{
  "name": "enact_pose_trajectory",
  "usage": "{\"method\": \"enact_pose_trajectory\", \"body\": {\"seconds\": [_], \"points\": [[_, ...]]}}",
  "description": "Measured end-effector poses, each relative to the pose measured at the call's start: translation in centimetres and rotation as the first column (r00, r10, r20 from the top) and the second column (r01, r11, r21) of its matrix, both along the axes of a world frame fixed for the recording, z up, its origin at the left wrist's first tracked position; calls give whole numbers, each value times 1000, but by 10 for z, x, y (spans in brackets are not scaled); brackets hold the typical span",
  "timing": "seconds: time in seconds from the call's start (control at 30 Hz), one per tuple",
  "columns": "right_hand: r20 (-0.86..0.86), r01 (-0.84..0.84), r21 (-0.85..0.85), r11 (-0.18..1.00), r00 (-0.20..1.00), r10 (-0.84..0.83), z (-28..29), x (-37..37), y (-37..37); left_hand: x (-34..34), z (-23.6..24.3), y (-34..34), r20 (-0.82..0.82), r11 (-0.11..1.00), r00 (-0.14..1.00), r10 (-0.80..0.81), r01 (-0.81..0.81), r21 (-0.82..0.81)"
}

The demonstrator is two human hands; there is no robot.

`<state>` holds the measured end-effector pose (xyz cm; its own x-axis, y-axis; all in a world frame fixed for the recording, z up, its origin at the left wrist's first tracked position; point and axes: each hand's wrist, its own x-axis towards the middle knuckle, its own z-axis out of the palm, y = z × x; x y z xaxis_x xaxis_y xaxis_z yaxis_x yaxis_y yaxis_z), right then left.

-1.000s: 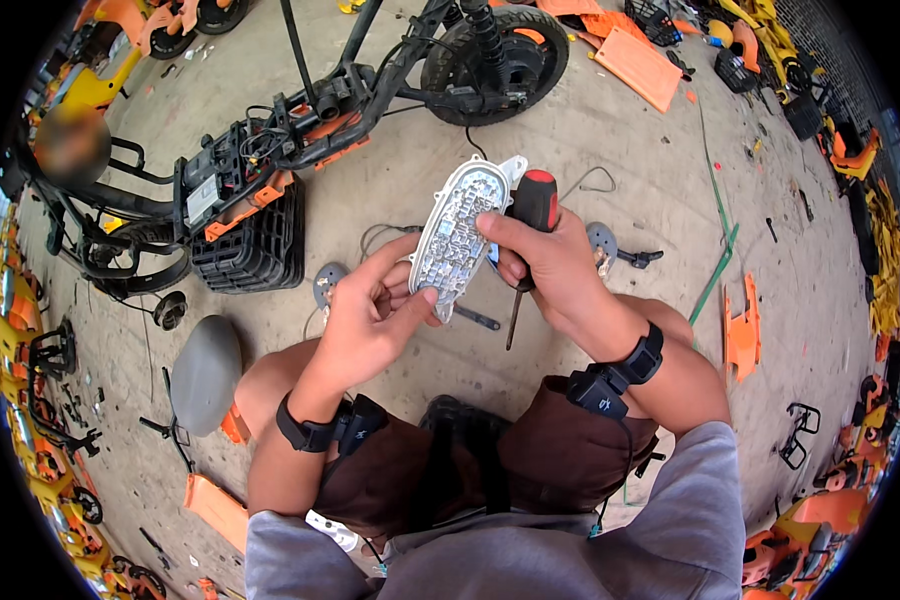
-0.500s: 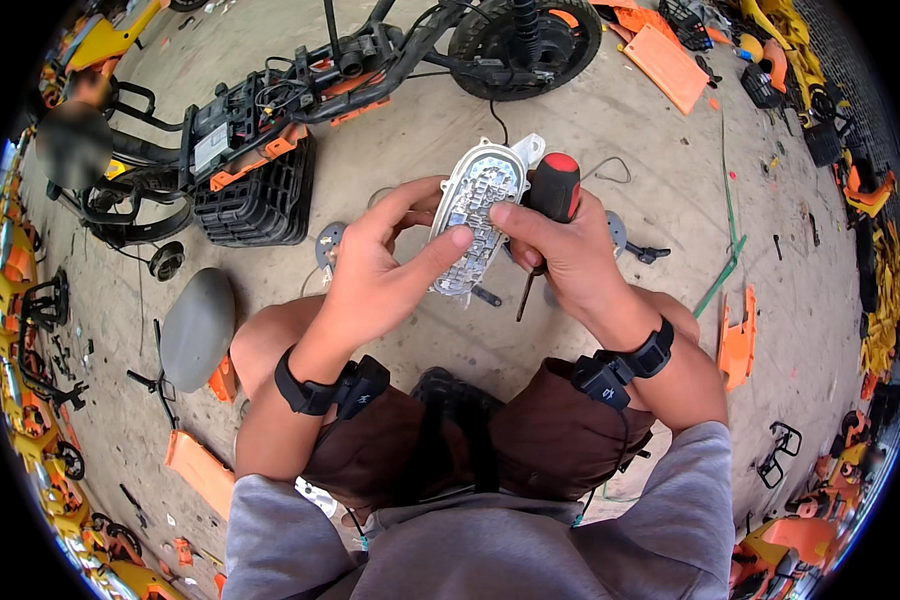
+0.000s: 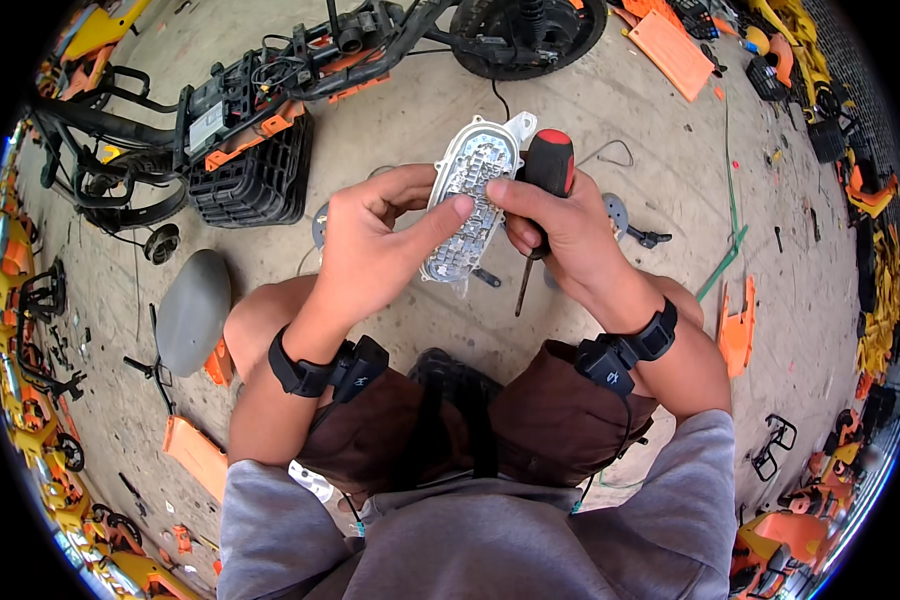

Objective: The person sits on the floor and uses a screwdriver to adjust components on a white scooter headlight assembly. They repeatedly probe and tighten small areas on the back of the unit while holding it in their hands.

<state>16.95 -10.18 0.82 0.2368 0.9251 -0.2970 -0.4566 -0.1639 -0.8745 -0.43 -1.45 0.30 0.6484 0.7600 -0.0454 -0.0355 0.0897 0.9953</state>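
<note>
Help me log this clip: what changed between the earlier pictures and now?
The left hand has moved its thumb from near the lower end of the white-rimmed panel up its face. Most of the scene sits higher in view. Nothing was let go: both hands still hold the panel, the right hand also the screwdriver.

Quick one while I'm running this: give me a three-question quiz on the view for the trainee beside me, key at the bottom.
1. True or false: the left hand grips the white-rimmed oval part.

2. Which of these lies to the right of the right hand?
a) grey seat
b) black crate
c) green strip

3. Fill in: the right hand also holds a screwdriver, its handle red and ____.

Key: 1. True; 2. c; 3. black.
</note>
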Motion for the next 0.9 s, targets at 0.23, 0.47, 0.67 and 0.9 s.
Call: {"method": "enact_pose_trajectory", "body": {"seconds": [0.23, 0.47, 0.67, 0.9], "points": [[-12, -8, -4, 1000, 1000, 8, 0, -2, 0, -3, -1, 1, 11, 999, 1000, -12, 13, -43], [49, 2, -17, 1000, 999, -1, -2, -1, 1, -3, 2, 3, -4, 995, 1000, -31, 30, -94], [202, 18, 3, 1000, 979, -19, 3, -4, 0, -4, 6, 4, 87, 992, 996, 33, -22, -124], [276, 24, 95, 995, 960, -50, 8, -6, -4, -9, 6, 16, 98, 981, 981, 166, -154, -121]]}}
